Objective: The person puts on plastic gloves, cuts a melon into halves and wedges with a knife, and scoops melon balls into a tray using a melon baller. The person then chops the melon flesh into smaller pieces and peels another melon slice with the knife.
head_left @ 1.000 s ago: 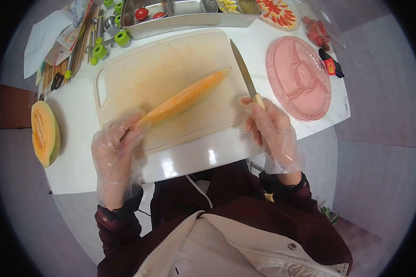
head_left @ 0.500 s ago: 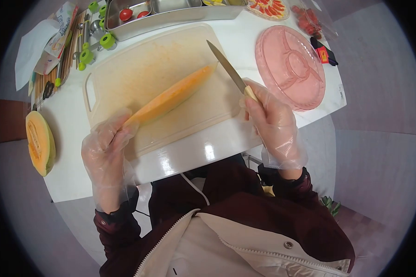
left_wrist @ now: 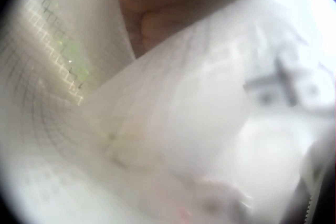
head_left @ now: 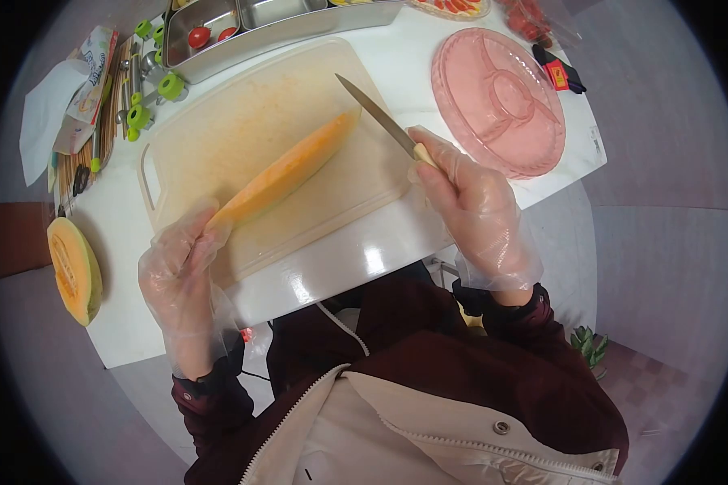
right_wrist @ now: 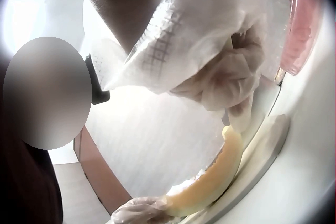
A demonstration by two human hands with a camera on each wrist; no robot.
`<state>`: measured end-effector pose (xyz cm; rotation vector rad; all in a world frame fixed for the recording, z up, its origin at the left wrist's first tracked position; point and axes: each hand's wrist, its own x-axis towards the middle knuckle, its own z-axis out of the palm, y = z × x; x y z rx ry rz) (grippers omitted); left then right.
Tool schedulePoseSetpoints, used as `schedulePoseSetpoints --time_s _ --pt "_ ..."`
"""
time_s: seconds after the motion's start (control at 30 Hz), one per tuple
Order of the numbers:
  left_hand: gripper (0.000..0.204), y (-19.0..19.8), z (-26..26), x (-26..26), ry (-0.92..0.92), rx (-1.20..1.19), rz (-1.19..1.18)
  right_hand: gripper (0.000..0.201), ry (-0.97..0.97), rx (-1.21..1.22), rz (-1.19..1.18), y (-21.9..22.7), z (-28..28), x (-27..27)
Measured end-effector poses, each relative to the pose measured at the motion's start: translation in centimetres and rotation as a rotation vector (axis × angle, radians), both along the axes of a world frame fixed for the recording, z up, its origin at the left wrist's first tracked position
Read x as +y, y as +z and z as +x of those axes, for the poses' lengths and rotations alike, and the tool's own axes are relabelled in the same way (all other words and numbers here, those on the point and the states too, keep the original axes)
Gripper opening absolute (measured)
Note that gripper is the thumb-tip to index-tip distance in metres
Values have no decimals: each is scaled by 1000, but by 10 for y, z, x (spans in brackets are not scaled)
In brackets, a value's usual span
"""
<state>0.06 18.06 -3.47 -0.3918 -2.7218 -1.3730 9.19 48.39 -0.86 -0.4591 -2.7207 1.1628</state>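
A long orange melon wedge [head_left: 291,170] lies slantwise over the pale cutting board [head_left: 188,133]. My left hand [head_left: 182,271], in a clear plastic glove, pinches its near left end. Also gloved, my right hand [head_left: 481,214] grips a knife [head_left: 380,115] by its cream handle, thumb along the side. The blade points up and left, its tip past the wedge's far end in the head view. In the right wrist view the wedge [right_wrist: 210,187] spans between both gloved hands. Loose glove plastic [left_wrist: 173,113] fills most of the left wrist view.
Half a melon [head_left: 74,271] sits at the table's left edge. A pink divided plate [head_left: 453,81] stands to the right, near a black-and-red item [head_left: 560,74]. Behind the board is a steel tray [head_left: 299,26] with tomatoes [head_left: 200,36]. Green-ended tools [head_left: 140,115] and skewers lie back left.
The knife has swung left, its blade now slanting more across the wedge's far end. My left hand still pinches the wedge. The whole head view has shifted somewhat.
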Motion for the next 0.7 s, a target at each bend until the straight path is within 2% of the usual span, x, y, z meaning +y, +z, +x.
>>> schedulePoseSetpoints --time_s 0.33,0.43,0.6,0.7 --pt "23 -1 -2 -5 -40 38 -64 40 -3 -36 88 5 -2 -1" --pt "22 -1 -2 -3 -52 38 -32 41 -16 -126 83 9 -2 -1" --pt "22 0 -2 0 -59 87 -16 35 5 132 221 -8 -3 -1" --pt "22 0 -1 1 -49 68 0 35 -17 88 196 -4 -3 -3"
